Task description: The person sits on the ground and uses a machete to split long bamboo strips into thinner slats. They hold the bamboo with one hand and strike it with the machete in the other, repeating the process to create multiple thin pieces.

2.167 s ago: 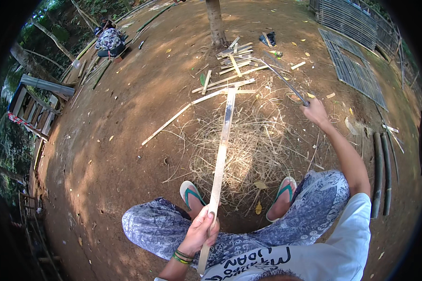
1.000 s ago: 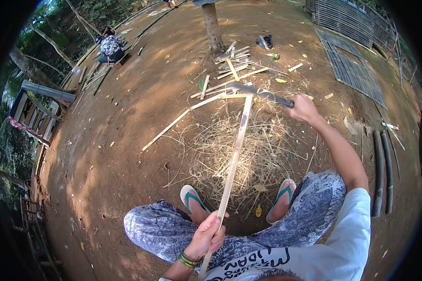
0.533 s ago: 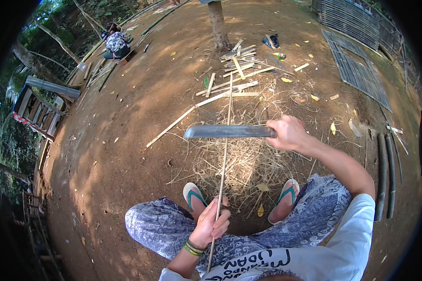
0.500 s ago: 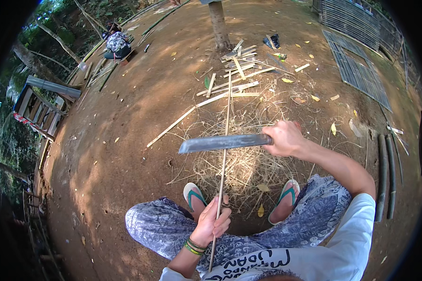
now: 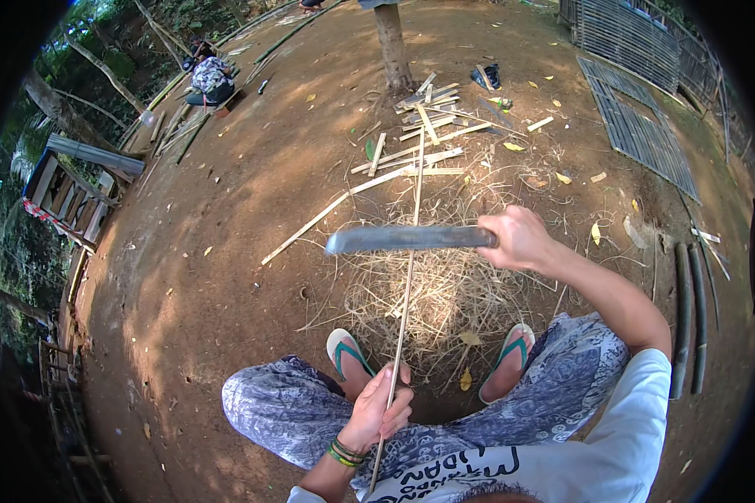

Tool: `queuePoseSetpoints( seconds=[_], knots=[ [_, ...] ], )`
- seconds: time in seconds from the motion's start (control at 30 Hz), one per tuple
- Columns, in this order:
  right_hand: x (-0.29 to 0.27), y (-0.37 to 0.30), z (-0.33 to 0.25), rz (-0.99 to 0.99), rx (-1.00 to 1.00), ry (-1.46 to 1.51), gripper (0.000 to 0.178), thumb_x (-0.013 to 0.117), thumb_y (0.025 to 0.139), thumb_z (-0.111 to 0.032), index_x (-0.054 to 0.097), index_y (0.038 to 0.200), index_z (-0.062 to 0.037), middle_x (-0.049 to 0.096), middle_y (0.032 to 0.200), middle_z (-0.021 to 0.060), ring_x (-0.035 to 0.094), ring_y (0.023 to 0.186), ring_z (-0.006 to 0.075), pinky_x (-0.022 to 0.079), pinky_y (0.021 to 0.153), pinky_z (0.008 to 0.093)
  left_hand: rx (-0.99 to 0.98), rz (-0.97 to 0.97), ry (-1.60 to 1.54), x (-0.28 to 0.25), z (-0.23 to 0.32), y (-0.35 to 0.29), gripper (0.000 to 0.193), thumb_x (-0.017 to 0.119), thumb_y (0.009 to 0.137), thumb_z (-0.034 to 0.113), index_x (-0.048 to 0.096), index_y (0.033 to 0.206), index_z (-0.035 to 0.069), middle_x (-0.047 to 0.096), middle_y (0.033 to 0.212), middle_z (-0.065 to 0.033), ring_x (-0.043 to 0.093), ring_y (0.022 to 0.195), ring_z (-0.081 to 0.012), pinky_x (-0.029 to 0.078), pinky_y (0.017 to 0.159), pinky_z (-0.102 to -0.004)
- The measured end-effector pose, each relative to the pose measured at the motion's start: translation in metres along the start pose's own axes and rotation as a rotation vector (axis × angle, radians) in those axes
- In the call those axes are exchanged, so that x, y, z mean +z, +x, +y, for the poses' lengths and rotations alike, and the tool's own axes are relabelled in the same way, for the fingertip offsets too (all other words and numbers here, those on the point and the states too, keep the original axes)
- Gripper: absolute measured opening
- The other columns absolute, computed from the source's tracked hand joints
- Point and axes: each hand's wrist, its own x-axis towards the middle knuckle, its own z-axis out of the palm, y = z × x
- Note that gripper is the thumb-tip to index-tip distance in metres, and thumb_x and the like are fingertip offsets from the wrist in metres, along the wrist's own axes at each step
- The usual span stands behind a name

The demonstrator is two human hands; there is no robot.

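Note:
My left hand [image 5: 381,409], with bands on its wrist, is closed round a long thin bamboo strip [image 5: 408,293]. The strip runs from my lap up and away over a heap of shavings. In my right hand [image 5: 518,238] is the handle of a machete [image 5: 377,239], held out to the right of the strip. Its broad dark blade points left and crosses the strip well above my left hand. Motion blurs the blade a little, and I cannot tell whether its edge touches the strip.
Curly shavings [image 5: 453,293] cover the ground between my sandalled feet. Split bamboo pieces [image 5: 428,126] lie before a tree trunk [image 5: 392,50]. Dark bamboo poles [image 5: 690,318] lie at right, near a slatted panel [image 5: 637,121]. Another person [image 5: 211,80] sits far left, beside more bamboo.
The machete has shifted slightly to the right and away from me along the strip. The strip's far end has swung a little to the right. My left hand stays nearly in place.

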Motion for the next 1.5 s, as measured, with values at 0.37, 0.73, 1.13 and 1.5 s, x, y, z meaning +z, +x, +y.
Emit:
queuePoseSetpoints(
  seconds=[0.37,0.73,1.13,1.5],
  knots=[
    [-0.022,0.016,0.096,0.213,0.525,0.033,0.023,0.063,0.076,-0.021,0.065,0.071,0.0012,0.057,0.054,0.0133,0.056,0.050,0.0272,0.048,0.057,0.0452,-0.021,-0.016,-0.030,-0.025,-0.011,-0.048,0.035,0.023,0.112,0.034,0.045,0.113,0.007,0.030,0.052,0.0055,0.027,0.034,-0.0044,0.027,0.032,-0.0198],
    [-0.005,0.001,0.037,0.171,0.313,0.156,0.021,0.069,0.080,-0.020,0.067,0.074,-0.0004,0.056,0.053,0.0120,0.055,0.049,0.0257,0.044,0.054,0.0411,-0.069,-0.416,-0.522,-0.050,-0.014,-0.012,0.027,0.026,0.111,0.029,0.045,0.118,0.010,0.036,0.047,0.0051,0.038,0.037,-0.0086,0.032,0.035,-0.0235],
    [-0.002,0.020,-0.037,0.251,0.312,0.957,0.032,0.073,0.092,-0.035,0.071,0.097,-0.0034,0.064,0.066,-0.0007,0.054,0.048,0.0069,0.040,0.044,0.0285,0.125,0.026,0.401,-0.003,-0.014,0.027,0.036,0.026,0.112,0.033,0.050,0.114,0.006,0.036,0.050,0.0030,0.031,0.038,-0.0069,0.029,0.038,-0.0196],
    [-0.008,0.035,-0.019,0.511,0.350,1.134,0.017,0.074,0.091,-0.014,0.065,0.094,-0.0009,0.066,0.075,0.0041,0.050,0.048,0.0042,0.038,0.041,0.0216,0.326,0.218,1.030,-0.018,-0.017,0.068,0.020,0.048,0.107,0.023,0.055,0.107,0.004,0.055,0.061,-0.0010,0.054,0.052,-0.0086,0.043,0.051,-0.0245]
  ],
)
